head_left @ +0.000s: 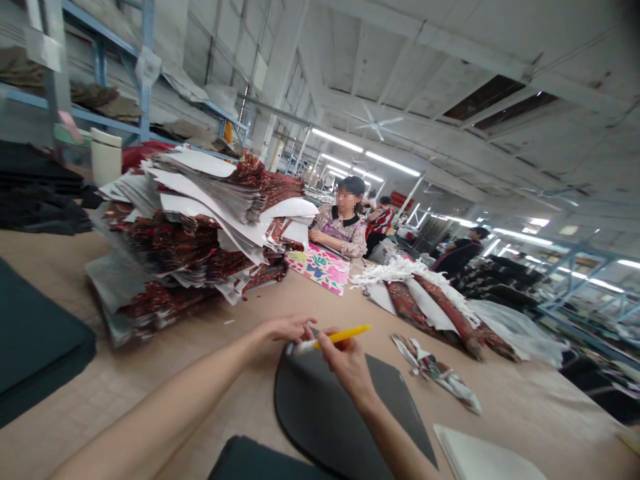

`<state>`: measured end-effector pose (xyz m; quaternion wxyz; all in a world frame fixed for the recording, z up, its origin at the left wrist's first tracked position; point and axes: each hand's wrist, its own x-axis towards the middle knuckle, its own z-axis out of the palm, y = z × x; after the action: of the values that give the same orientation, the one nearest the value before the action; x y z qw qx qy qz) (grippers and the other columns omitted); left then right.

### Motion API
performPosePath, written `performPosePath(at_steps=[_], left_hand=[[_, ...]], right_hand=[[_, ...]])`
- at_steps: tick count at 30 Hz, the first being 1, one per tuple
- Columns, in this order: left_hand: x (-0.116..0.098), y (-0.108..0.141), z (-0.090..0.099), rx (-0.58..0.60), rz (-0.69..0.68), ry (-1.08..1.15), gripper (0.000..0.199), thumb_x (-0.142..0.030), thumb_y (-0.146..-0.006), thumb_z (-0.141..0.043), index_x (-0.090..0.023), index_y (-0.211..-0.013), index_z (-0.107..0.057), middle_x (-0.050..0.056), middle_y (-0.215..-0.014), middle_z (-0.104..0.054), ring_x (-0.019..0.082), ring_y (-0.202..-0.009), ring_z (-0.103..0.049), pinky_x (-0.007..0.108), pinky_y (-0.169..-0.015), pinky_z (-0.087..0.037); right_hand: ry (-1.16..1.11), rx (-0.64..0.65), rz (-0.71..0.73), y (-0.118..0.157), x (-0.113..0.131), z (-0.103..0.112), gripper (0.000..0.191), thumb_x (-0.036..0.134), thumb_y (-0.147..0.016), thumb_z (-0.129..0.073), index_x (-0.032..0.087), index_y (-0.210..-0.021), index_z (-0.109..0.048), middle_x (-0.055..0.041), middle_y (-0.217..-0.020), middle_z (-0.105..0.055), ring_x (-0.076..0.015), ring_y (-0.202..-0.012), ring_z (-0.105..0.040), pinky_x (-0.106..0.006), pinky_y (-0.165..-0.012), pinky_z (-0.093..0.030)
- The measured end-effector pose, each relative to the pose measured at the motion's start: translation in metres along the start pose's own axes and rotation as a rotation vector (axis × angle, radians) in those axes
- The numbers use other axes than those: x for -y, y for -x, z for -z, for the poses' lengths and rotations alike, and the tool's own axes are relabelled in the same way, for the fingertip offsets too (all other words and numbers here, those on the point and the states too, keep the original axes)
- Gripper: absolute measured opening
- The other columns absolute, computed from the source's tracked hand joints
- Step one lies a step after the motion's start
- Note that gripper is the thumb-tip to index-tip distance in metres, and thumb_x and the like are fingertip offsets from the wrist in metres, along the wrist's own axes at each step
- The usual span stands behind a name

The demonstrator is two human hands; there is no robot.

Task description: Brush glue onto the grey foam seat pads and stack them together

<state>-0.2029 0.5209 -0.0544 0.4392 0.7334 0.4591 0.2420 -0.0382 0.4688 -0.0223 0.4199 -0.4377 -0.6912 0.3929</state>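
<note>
In my right hand (pixel 347 363) is a brush (pixel 345 335) with a yellow handle and a whitish end. My closed fingers grip the handle, and the whitish end points left, over the far edge of a dark grey panel (pixel 340 407). The panel lies flat on the table and has a rounded left side. My left hand (pixel 293 328) is at the panel's far edge, next to the brush's whitish end, fingers partly stretched out and somewhat blurred. Whether those fingers press on the panel, I cannot tell.
A tall stack of red-patterned and white sheets (pixel 200 227) stands left on the table (pixel 250 393). Dark green pieces (pixel 40 340) lie nearer. Right are patterned rolls (pixel 430 307), a crumpled scrap (pixel 440 377) and a pale sheet (pixel 485 457). A co-worker (pixel 345 223) sits opposite behind a floral piece (pixel 323 268).
</note>
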Motion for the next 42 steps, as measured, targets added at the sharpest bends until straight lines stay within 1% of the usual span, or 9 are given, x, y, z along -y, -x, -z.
performPosePath(at_steps=[5, 8, 13, 16, 20, 23, 34, 38, 42], left_hand=[[0.006, -0.003, -0.005, 0.059, -0.028, -0.058, 0.033, -0.03, -0.088, -0.05, -0.014, -0.116, -0.048, 0.007, -0.1, -0.058, 0.02, -0.089, -0.058, 0.04, -0.081, -0.048], [0.005, -0.004, -0.005, 0.127, -0.049, -0.106, 0.033, -0.028, -0.087, -0.052, -0.014, -0.117, -0.048, 0.007, -0.099, -0.059, 0.019, -0.09, -0.059, 0.041, -0.081, -0.049], [-0.004, 0.0, -0.009, 0.154, -0.057, -0.244, 0.032, -0.022, -0.087, -0.052, -0.014, -0.117, -0.048, 0.008, -0.107, -0.058, 0.022, -0.099, -0.056, 0.043, -0.087, -0.046], [-0.012, 0.007, -0.011, 0.178, -0.05, -0.354, 0.041, -0.018, -0.079, -0.06, -0.014, -0.118, -0.049, 0.009, -0.112, -0.057, 0.024, -0.103, -0.054, 0.044, -0.089, -0.044], [-0.026, 0.018, -0.016, 0.191, -0.032, -0.494, 0.073, -0.019, -0.056, -0.075, -0.017, -0.123, -0.046, 0.011, -0.124, -0.051, 0.03, -0.115, -0.045, 0.042, -0.098, -0.036], [-0.035, 0.025, -0.023, 0.191, -0.009, -0.571, 0.083, -0.023, -0.049, -0.077, -0.016, -0.125, -0.044, 0.015, -0.132, -0.042, 0.033, -0.12, -0.038, 0.043, -0.1, -0.032], [-0.045, 0.026, -0.031, 0.212, -0.005, -0.688, 0.076, -0.02, -0.053, -0.077, -0.016, -0.122, -0.046, 0.015, -0.128, -0.043, 0.028, -0.117, -0.041, 0.037, -0.099, -0.033], [-0.043, 0.025, -0.031, 0.226, -0.01, -0.678, 0.074, -0.018, -0.054, -0.076, -0.019, -0.122, -0.048, 0.012, -0.126, -0.044, 0.027, -0.115, -0.043, 0.035, -0.098, -0.035], [-0.04, 0.025, -0.032, 0.229, -0.016, -0.67, 0.07, -0.02, -0.056, -0.075, -0.017, -0.121, -0.05, 0.013, -0.127, -0.042, 0.027, -0.116, -0.042, 0.034, -0.099, -0.033]], right_hand=[[-0.003, 0.104, 0.036, 0.004, -0.008, -0.023, 0.032, 0.048, -0.072, -0.058, 0.016, -0.07, -0.063, 0.0027, -0.05, -0.046, -0.0092, -0.044, -0.039, -0.021, -0.041, -0.031], [-0.009, 0.137, 0.042, 0.013, -0.008, -0.023, 0.028, 0.042, -0.072, -0.059, 0.016, -0.062, -0.058, 0.0029, -0.052, -0.046, -0.0086, -0.046, -0.038, -0.021, -0.045, -0.031], [-0.018, 0.205, 0.008, 0.029, 0.002, -0.018, 0.023, 0.035, -0.072, -0.057, 0.015, -0.061, -0.056, 0.0042, -0.051, -0.044, -0.0069, -0.046, -0.035, -0.02, -0.046, -0.03], [-0.015, 0.233, -0.021, 0.038, 0.008, -0.013, 0.019, 0.031, -0.071, -0.056, 0.015, -0.062, -0.056, 0.0044, -0.05, -0.044, -0.0069, -0.046, -0.037, -0.02, -0.046, -0.03], [0.007, 0.272, -0.034, 0.05, 0.012, -0.001, 0.012, 0.025, -0.068, -0.057, 0.014, -0.062, -0.058, 0.0032, -0.053, -0.049, -0.0082, -0.05, -0.043, -0.02, -0.048, -0.032], [0.048, 0.324, -0.049, 0.059, 0.016, 0.013, 0.01, 0.023, -0.068, -0.056, 0.015, -0.064, -0.06, 0.0032, -0.055, -0.05, -0.0083, -0.051, -0.043, -0.019, -0.048, -0.033], [0.087, 0.378, -0.121, 0.085, 0.023, 0.066, 0.009, 0.023, -0.067, -0.053, 0.015, -0.069, -0.058, 0.0017, -0.063, -0.052, -0.0108, -0.06, -0.047, -0.021, -0.056, -0.038], [0.067, 0.308, -0.098, 0.088, 0.022, 0.073, 0.01, 0.024, -0.068, -0.053, 0.016, -0.07, -0.059, 0.0004, -0.066, -0.056, -0.0122, -0.064, -0.05, -0.023, -0.061, -0.04], [0.053, 0.348, -0.106, 0.089, 0.019, 0.078, 0.013, 0.025, -0.067, -0.055, 0.016, -0.074, -0.061, -0.0008, -0.07, -0.059, -0.0136, -0.068, -0.052, -0.024, -0.064, -0.042]])
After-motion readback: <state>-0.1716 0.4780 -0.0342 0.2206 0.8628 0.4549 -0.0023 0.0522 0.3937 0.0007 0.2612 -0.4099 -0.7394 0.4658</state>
